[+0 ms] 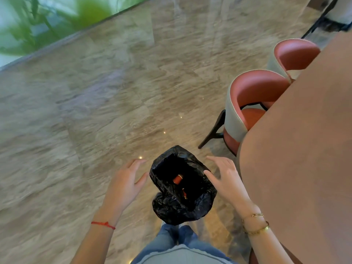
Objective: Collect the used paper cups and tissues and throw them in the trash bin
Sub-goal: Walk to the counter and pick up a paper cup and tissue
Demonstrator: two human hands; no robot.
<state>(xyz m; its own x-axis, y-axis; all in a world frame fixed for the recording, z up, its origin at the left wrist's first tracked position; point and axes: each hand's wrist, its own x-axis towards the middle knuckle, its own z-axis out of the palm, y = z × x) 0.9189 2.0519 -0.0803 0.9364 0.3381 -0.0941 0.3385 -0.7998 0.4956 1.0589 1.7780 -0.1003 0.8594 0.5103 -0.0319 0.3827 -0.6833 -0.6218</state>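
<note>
Both the left hand (125, 184) and right hand (226, 180) hang open, fingers spread, empty, either side of the bin (169, 208) at lower centre, lined with crinkled glossy black plastic. Deep inside, an orange cup (178, 179) lies half lost in shadow. Around it spreads blurred marbled floor (95, 103); the smooth brown surface (304, 149) at right hides much of two curved chairs (253, 103).

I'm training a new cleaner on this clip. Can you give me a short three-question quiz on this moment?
1. True or false: the left hand is holding a cup.
2. What lines the trash bin? A) black bag B) white bag C) nothing
3. Which side of the bin is the table on?

Key: 1 false, both it and the right hand are open and empty. 2 A. 3 the person's right, beside the chairs.
</note>
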